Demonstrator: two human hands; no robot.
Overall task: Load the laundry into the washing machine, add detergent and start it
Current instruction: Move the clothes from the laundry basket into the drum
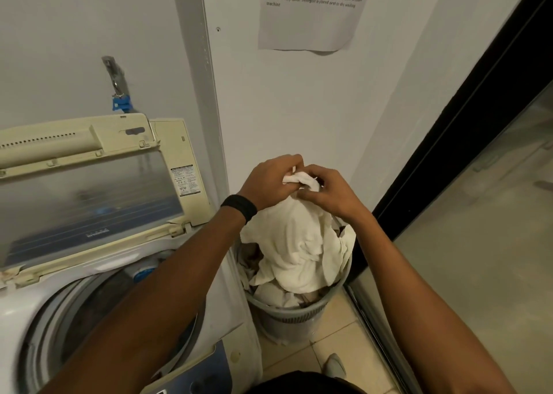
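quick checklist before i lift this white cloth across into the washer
1. Washer lid raised: ok.
2. Left hand and right hand both grip the white cloth: ok.
3. Cloth free of the laundry basket: not ok, its lower part lies inside with other laundry.
4. Drum has room: cannot tell, it is dark and the left forearm crosses it.
5. Detergent at hand: cannot tell, none in view.
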